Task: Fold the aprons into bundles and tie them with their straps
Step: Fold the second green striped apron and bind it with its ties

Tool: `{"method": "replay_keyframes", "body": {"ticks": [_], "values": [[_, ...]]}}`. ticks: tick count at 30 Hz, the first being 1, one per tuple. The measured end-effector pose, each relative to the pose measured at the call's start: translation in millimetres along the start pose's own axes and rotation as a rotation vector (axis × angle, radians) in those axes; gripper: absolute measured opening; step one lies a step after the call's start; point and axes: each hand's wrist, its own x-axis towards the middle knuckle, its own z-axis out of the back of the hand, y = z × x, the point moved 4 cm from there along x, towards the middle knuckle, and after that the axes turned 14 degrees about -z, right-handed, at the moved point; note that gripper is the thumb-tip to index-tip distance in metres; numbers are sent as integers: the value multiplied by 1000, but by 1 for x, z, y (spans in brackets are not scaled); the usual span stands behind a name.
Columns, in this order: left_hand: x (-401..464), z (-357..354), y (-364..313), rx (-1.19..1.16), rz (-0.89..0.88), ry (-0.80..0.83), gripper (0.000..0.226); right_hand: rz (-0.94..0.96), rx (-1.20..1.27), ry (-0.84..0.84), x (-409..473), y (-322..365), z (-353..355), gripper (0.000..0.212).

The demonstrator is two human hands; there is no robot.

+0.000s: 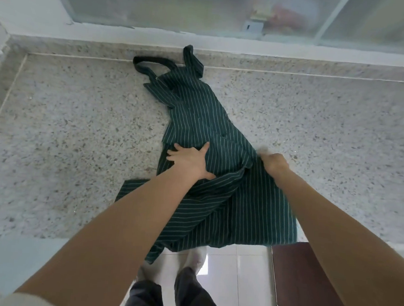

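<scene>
1. a dark green striped apron (205, 119) is laid lengthwise on a speckled stone counter (66, 124), its lower hem draped over the near edge.
2. the neck strap (152, 62) is looped at the far end, near the window sill (299, 48).
3. the left hand (191, 160) is pressed flat, fingers spread, on the apron's middle.
4. the right hand (275, 162) is closed around the fabric's right edge.
</scene>
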Motion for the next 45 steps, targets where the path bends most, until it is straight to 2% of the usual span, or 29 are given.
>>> {"method": "replay_keyframes", "body": {"ticks": [3, 6, 9, 11, 13, 15, 16, 18, 19, 21, 22, 24, 26, 28, 31, 32, 34, 35, 36, 38, 40, 41, 43, 45], "values": [[5, -3, -10, 68, 68, 26, 124, -100, 34, 213, 3, 2, -6, 65], [9, -2, -14, 124, 55, -9, 130, -168, -132, 412, 3, 5, -8, 81], [9, 0, -15, 113, 54, -19, 133, -193, -264, 529, 1, 9, -8, 90], [9, 2, -17, 104, 72, -9, 134, -224, -211, 627, -1, 8, -8, 84], [7, 2, -19, 94, 88, -2, 134, -195, -78, 695, -8, 9, -3, 55], [5, 0, -18, 70, 106, 2, 134, -131, 157, 603, -11, 8, 4, 30], [4, -1, -17, 53, 110, 3, 134, -73, 311, 495, -7, 7, 9, 23], [2, -2, -12, 35, 107, 5, 134, 131, 520, 183, -7, 3, 26, 15], [0, -2, -10, 31, 106, 5, 134, 268, 511, 13, -11, 2, 37, 18], [-1, -2, -5, 27, 112, 10, 135, 555, 362, -186, -27, 4, 53, 39], [-1, -2, -4, 28, 114, 14, 136, 668, 278, -208, -35, 6, 57, 56], [-1, -1, -4, 37, 120, 22, 136, 772, 148, -209, -42, 12, 59, 86], [-2, 0, -6, 48, 124, 30, 136, 783, 31, -260, -38, 19, 60, 100], [-3, 1, -7, 57, 117, 32, 134, 657, -108, -278, -22, 23, 60, 97], [-2, -1, -5, 79, 92, 6, 133, 209, -373, -255, -4, 15, 57, 76], [-3, -1, -5, 87, 84, -4, 132, 139, -483, -302, -6, 13, 55, 67], [-6, -2, -4, 111, 56, -26, 129, 215, -519, -401, -14, 17, 43, 39], [-8, -1, -4, 126, 38, -38, 127, 266, -456, -379, -19, 20, 34, 28], [-9, 0, -2, 136, 26, -53, 124, 272, -381, -285, -21, 21, 22, 32], [-13, 4, 5, 91, 31, -116, 114, 135, -222, 33, -26, 17, -3, 49], [-18, 12, 16, -30, 55, -254, 91, 25, -42, 255, -33, 15, -19, 51], [-21, 17, 23, -82, 62, -347, 77, 28, 34, 291, -35, 17, -22, 49], [-26, 22, 39, -131, 104, -495, 58, 48, 229, 360, -38, 21, -24, 35], [-28, 20, 54, -241, 173, -540, 56, 27, 471, 494, -38, 24, -23, 10]]}}
